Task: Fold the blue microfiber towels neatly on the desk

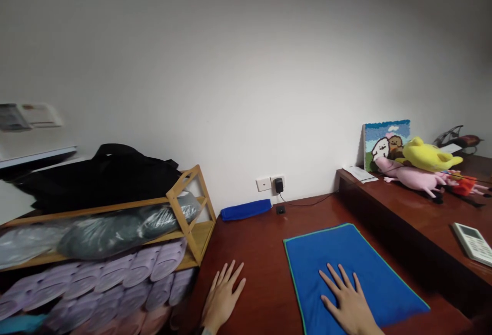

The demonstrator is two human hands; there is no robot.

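Far left: wooden rack (204, 235), several shelves. On its top, a black bag (103, 176) with a handle. On the shelf below, clear plastic bags (111, 235), one wrapped around something dark grey, contents otherwise unclear. Under that, rows of lilac slippers (165, 260), with a few pinkish ones at the bottom.

Next: table (261, 253), glossy reddish-brown, set against a plain pale wall (230, 94). Left hand (223, 294): palm down on the bare tabletop, fingers spread, holding nothing. Behind it, by the wall, a folded blue cloth (246, 210). Just right of that, a socket plate (263, 185) and a black plug (279, 185) with a thin cord trailing right. Then one blue cloth with green edging (319, 253), spread flat; right hand (348, 299) rests on it, palm down, fingers wide.

Right: raised ledge (407, 212), same reddish-brown. On it, from where I stand: white paper (360, 173); upright picture (388, 132) of two cartoon animals; pink plush toy (409, 176); yellow plush toy (426, 155) on top of it; white calculator (474, 244).

Writing: label on the left wall (38, 114), blurred; calculator keys, too small to read.
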